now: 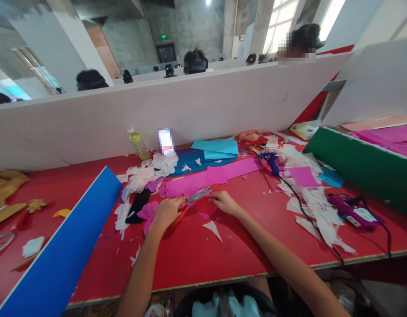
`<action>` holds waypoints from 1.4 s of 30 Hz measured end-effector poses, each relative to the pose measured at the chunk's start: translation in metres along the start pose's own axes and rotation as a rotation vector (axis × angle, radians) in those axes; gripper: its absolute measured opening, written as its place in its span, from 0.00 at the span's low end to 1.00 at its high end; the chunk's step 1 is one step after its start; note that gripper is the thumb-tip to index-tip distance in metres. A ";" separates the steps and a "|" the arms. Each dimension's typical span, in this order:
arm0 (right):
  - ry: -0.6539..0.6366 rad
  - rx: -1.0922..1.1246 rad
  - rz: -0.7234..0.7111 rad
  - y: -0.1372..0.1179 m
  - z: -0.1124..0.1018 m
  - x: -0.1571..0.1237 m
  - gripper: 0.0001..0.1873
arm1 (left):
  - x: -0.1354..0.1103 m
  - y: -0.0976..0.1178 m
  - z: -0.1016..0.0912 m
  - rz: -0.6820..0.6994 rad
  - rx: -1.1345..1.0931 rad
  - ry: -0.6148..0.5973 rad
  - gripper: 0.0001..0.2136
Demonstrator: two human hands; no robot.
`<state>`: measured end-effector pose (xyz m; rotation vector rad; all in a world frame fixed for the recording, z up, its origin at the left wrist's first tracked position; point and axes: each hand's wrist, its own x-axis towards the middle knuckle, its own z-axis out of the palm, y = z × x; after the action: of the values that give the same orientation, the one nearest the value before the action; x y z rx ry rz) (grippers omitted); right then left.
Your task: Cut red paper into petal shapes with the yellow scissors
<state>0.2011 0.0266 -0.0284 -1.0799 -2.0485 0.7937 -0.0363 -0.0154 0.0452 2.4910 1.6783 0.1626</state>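
Note:
My left hand [168, 214] is closed around the orange handles of a pair of scissors [198, 195], whose metal blades point right and slightly away from me. Just right of the blade tips, my right hand [225, 203] is closed in a pinch; whatever its fingers hold is too small to make out. A small pink scrap [206, 216] lies below the blades. Behind both hands stretches a long pink paper strip [190, 184]. A pink petal-shaped piece [149, 213] sits beside my left hand, and a white pointed scrap [212, 230] rests on the red table [246, 259].
A blue divider [67, 237] stands at left, a green one [361, 169] at right. Behind are a bottle [139, 144], a lit phone [166, 141] and turquoise paper [219, 149]. At right, a glue gun [271, 163] and its cord lie near white scraps [325, 215] and a purple device [353, 212].

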 end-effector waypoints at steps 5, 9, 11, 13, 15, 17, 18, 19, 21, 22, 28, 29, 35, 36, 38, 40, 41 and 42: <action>0.008 -0.006 -0.003 0.002 0.000 0.000 0.17 | 0.000 -0.001 0.000 -0.028 0.023 -0.028 0.11; 0.011 0.023 0.022 0.002 0.000 0.001 0.17 | 0.002 -0.007 0.004 -0.078 0.027 -0.116 0.10; 0.013 0.043 0.045 0.001 0.000 0.001 0.18 | 0.005 -0.010 0.008 -0.120 0.025 -0.115 0.10; 0.017 0.064 0.065 0.000 0.000 0.001 0.18 | 0.008 -0.014 0.012 -0.174 0.056 -0.077 0.12; 0.017 0.090 0.079 -0.001 0.000 0.001 0.18 | 0.010 -0.017 0.016 -0.242 0.104 -0.032 0.14; 0.013 0.133 0.097 -0.002 -0.001 0.001 0.18 | 0.012 -0.019 0.019 -0.301 0.129 -0.007 0.16; 0.007 0.162 0.108 -0.003 -0.001 0.001 0.18 | 0.013 -0.020 0.020 -0.319 0.125 -0.007 0.17; -0.001 0.197 0.120 -0.003 -0.002 0.001 0.18 | 0.014 -0.021 0.021 -0.334 0.113 -0.017 0.17; -0.023 0.280 0.140 -0.005 -0.002 0.001 0.18 | 0.015 -0.021 0.021 -0.356 0.079 -0.042 0.18; -0.036 0.325 0.147 -0.006 -0.003 0.001 0.18 | 0.015 -0.020 0.022 -0.361 0.060 -0.051 0.18; -0.068 0.408 0.171 -0.008 -0.002 -0.001 0.19 | 0.013 -0.016 0.024 -0.296 0.022 0.056 0.15; -0.067 0.398 0.173 -0.007 -0.001 -0.001 0.19 | 0.013 -0.016 0.023 -0.299 0.011 0.101 0.14; -0.120 0.356 0.151 -0.009 0.007 -0.003 0.19 | 0.015 -0.013 0.025 -0.139 -0.653 0.230 0.18; -0.133 0.348 0.146 -0.009 0.008 -0.003 0.19 | 0.016 -0.010 0.028 -0.112 -0.845 0.158 0.20; -0.152 0.334 0.133 -0.011 0.009 -0.004 0.19 | 0.018 -0.001 0.034 -0.079 -1.074 0.041 0.21; -0.167 0.323 0.119 -0.012 0.010 -0.004 0.19 | 0.018 0.009 0.040 -0.050 -1.130 0.003 0.21; -0.172 0.318 0.113 -0.012 0.010 -0.004 0.19 | 0.018 0.013 0.042 -0.039 -1.142 -0.021 0.20; -0.174 0.313 0.109 -0.012 0.010 -0.004 0.18 | 0.018 0.016 0.043 -0.030 -1.152 -0.050 0.17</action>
<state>0.1900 0.0155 -0.0261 -0.9784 -1.9313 1.2557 -0.0082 -0.0066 0.0058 1.5575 1.0725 0.7866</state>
